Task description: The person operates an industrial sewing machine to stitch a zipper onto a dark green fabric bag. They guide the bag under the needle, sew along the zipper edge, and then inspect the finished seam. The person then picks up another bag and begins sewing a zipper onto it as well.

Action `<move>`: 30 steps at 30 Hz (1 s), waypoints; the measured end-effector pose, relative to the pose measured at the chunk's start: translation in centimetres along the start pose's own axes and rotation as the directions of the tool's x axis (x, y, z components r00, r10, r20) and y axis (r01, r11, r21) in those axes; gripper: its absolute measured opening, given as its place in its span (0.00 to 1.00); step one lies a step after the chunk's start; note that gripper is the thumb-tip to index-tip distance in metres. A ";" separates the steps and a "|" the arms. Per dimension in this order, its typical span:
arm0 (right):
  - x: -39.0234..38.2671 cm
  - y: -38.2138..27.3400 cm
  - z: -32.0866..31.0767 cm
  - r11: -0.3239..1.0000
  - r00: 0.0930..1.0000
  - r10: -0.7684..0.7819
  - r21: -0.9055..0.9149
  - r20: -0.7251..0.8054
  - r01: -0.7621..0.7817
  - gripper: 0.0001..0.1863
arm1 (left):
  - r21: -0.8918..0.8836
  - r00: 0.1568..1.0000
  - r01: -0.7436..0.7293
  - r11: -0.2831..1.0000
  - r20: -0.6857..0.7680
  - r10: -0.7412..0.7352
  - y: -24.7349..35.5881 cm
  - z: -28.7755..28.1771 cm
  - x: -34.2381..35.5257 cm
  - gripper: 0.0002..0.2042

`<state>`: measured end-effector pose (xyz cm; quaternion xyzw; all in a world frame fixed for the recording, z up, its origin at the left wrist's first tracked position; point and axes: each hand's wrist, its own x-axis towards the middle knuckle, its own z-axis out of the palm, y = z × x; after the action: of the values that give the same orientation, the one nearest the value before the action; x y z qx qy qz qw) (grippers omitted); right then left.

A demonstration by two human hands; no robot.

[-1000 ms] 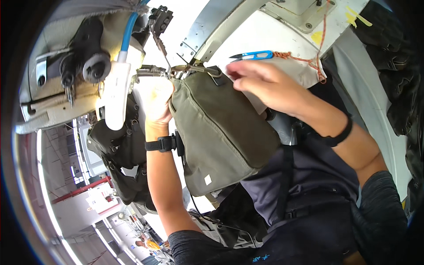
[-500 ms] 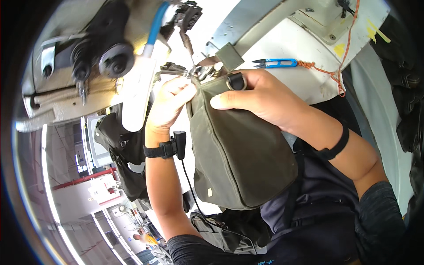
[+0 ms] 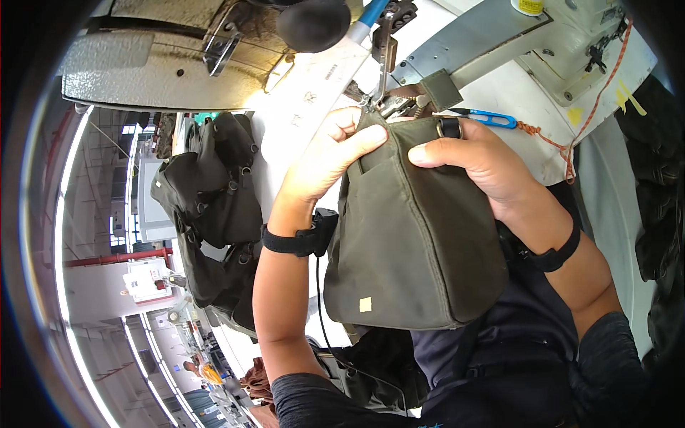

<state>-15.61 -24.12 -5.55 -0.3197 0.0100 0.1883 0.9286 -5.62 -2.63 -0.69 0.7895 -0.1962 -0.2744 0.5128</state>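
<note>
One left hand [image 3: 325, 158], one right hand [image 3: 492, 164], fingers clamped on one olive bag [image 3: 392, 235] (one pale tag [image 3: 365, 304]).

Bare counter [image 3: 551, 160] right of the right hand [image 3: 479, 160] gives room up to the orange cord [image 3: 528, 129]. Metal machine parts [image 3: 384, 53] block the way ahead of the left hand [image 3: 330, 153]; a narrow gap separates it from dark bags [image 3: 221, 182].

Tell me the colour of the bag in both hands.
The bag is dark olive green; the head view shows it best.
</note>
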 end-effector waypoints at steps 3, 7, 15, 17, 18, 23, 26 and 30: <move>-0.2 -0.4 0.0 0.999 1.000 0.011 -0.035 -0.024 -0.012 0.10 | -0.090 1.000 -0.011 0.996 0.000 0.011 1.1 1.2 -0.2 0.13; -0.1 -0.2 -0.2 0.997 0.999 0.005 -0.073 -0.051 -0.009 0.08 | 0.059 1.000 -0.020 0.998 -0.009 0.021 0.1 0.1 0.0 0.14; 0.0 -1.2 0.5 0.998 0.999 0.012 -0.061 -0.053 -0.015 0.10 | -0.006 0.997 -0.068 0.998 -0.028 0.067 -0.9 -0.1 0.5 0.13; 0.0 -1.3 0.7 0.998 0.998 0.023 -0.058 -0.064 -0.027 0.11 | 0.015 0.997 -0.074 0.997 -0.029 0.074 -1.2 -0.5 0.7 0.12; 0.0 -1.2 0.7 0.998 0.998 0.025 -0.058 -0.065 -0.029 0.12 | 0.051 0.996 -0.073 0.996 -0.040 0.075 -1.9 -1.0 0.7 0.12; 0.2 -1.5 1.0 0.998 0.998 0.028 -0.054 -0.064 -0.031 0.12 | 0.060 0.992 -0.104 0.993 -0.061 0.107 -2.7 -1.5 1.1 0.08; 0.2 -1.6 1.1 0.998 0.996 0.034 -0.048 -0.080 -0.037 0.12 | 0.049 0.991 -0.092 0.995 -0.091 0.097 -2.3 -1.3 1.2 0.06; 0.2 -1.6 1.4 0.998 0.994 0.023 -0.055 -0.103 -0.029 0.12 | 0.099 0.991 -0.095 0.991 -0.087 0.104 -1.9 -1.3 1.1 0.06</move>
<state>-15.00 -24.36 -3.48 -0.3549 0.0563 0.1840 0.9149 -3.89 -1.61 -2.22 0.8139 -0.2242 -0.2024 0.4963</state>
